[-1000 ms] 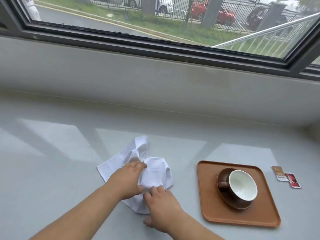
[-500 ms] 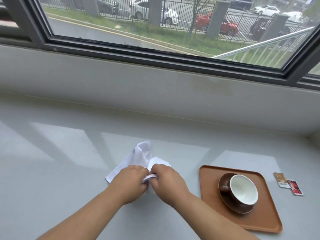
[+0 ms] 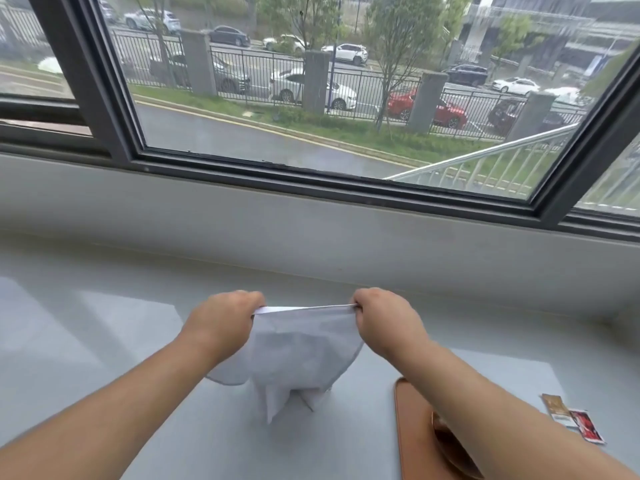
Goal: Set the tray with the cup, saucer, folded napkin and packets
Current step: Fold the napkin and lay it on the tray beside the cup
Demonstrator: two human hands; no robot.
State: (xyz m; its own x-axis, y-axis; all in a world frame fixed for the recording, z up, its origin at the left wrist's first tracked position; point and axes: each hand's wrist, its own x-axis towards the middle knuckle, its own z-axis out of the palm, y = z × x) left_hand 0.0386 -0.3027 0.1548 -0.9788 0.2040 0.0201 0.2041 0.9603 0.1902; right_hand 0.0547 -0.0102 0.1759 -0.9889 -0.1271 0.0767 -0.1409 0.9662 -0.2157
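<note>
A white cloth napkin (image 3: 301, 355) hangs in the air above the grey counter, stretched by its top edge. My left hand (image 3: 225, 320) pinches one upper corner and my right hand (image 3: 384, 320) pinches the other. Its loose lower corners dangle just over the counter. The brown tray (image 3: 410, 434) lies at the lower right, mostly covered by my right forearm. Only a sliver of the brown saucer (image 3: 446, 441) shows on it, and the cup is hidden. A brown packet (image 3: 556, 408) and a red packet (image 3: 587, 426) lie on the counter right of the tray.
The grey counter (image 3: 86, 341) runs along a low grey wall under a dark-framed window (image 3: 311, 168). Bare counter surface extends to the left of the napkin.
Both hands gathered the napkin off the counter, lifted it and pulled apart, so it now hangs stretched between them. The view tilted up, pushing the tray toward the lower edge.
</note>
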